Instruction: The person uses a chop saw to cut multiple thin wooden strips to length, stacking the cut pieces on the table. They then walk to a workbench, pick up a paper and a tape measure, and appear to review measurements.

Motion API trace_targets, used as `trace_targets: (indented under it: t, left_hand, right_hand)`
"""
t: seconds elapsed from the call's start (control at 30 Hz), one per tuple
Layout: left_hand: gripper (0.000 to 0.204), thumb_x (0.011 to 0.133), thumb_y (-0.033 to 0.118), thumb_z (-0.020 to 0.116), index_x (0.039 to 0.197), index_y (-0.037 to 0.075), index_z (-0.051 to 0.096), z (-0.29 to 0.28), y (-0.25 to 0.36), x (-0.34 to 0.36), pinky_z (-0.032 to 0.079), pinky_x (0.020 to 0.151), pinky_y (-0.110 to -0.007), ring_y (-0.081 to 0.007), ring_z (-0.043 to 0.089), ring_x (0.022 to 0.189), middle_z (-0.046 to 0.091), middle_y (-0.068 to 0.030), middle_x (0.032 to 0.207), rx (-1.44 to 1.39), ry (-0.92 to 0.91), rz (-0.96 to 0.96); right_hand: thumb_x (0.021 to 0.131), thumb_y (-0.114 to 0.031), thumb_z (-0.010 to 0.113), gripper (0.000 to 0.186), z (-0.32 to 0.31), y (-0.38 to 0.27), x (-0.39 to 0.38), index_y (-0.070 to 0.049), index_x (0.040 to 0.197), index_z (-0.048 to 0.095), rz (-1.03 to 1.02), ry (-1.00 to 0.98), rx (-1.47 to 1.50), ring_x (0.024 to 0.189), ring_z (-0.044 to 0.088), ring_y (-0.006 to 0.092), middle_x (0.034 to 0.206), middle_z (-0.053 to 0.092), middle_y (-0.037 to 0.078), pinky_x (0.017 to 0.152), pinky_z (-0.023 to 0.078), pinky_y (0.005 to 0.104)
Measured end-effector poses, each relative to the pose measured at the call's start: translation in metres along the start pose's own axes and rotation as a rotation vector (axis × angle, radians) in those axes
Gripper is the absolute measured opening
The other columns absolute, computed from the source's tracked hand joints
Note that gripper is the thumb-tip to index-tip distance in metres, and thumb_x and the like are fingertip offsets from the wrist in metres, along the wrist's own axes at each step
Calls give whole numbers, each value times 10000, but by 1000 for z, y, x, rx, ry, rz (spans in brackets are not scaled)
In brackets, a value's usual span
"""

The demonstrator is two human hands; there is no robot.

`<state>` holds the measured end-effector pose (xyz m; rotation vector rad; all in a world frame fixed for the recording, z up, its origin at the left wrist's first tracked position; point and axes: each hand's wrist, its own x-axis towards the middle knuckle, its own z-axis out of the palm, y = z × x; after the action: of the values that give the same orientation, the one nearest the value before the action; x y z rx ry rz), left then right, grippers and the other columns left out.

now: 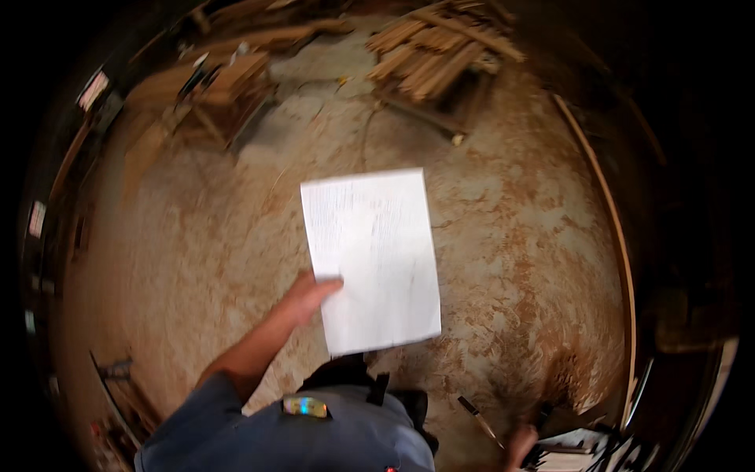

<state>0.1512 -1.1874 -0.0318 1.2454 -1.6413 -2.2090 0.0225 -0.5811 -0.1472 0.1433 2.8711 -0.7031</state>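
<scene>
My left hand [308, 297] is closed on the left edge of a white sheet of paper [381, 267], its thumb lying on top. Faint lines of print run across the upper part of the sheet, too blurred to read. At the lower right, my right hand [520, 443] is smeared by motion, and its fingers are hard to make out. Just left of it is a slim tool [478, 418] with a dark handle and a thin, shiny shaft or blade; its exact kind is unclear. A pile of papers and small items [570, 450] sits right beside that hand.
A low stand stacked with wooden strips [440, 59] is ahead. Far left, a wooden workbench [228, 79] carries dark tools. One long wooden strip [609, 212] runs along the right side. Brown dust or shavings cover the concrete floor [197, 252].
</scene>
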Motion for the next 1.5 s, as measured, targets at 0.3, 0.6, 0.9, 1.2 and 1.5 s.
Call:
trace_targets:
  t: [0.3, 0.6, 0.9, 1.2, 1.5]
  left_hand:
    - [405, 856, 125, 633, 1188, -95, 560, -95, 102, 94, 503, 862, -372, -243, 634, 965, 636, -176, 1124, -242, 220, 174]
    - [383, 855, 81, 613, 1197, -78, 543, -155, 213, 187, 529, 849, -368, -240, 643, 962, 634, -167, 1127, -238, 497, 219]
    - [353, 856, 74, 615, 1172, -79, 577, -242, 274, 324, 521, 857, -352, -227, 646, 958, 654, -163, 1096, -349, 497, 210]
    - [351, 859, 87, 624, 1170, -72, 595, -356, 358, 492, 508, 843, -330, -205, 643, 937, 662, -147, 1090, -345, 331, 193]
    - [373, 855, 86, 629, 1185, -78, 573, -408, 447, 635, 497, 876, -342, -216, 630, 980, 650, -154, 1111, -248, 253, 141]
  right_hand:
    - [894, -294, 589, 329, 254, -263, 47, -39, 1085, 672, 147, -878, -81, 516, 599, 212, 633, 630, 129, 524, 503, 353]
    - [775, -415, 622, 455, 400, -352, 170, 2, 939, 701, -173, -1175, -28, 761, 673, 269, 848, 705, 161, 684, 518, 380]
    - [769, -415, 627, 474, 412, -518, 250, 14, 962, 692, -233, -1379, -91, 775, 676, 269, 866, 706, 168, 692, 517, 382]
    - [764, -415, 631, 495, 492, -704, 262, 25, 984, 683, -237, -1250, 77, 790, 679, 269, 883, 708, 174, 701, 516, 383]
    - [820, -326, 611, 335, 523, -895, 311, -10, 914, 668, -619, -967, -324, 787, 653, 371, 812, 661, 230, 723, 504, 458]
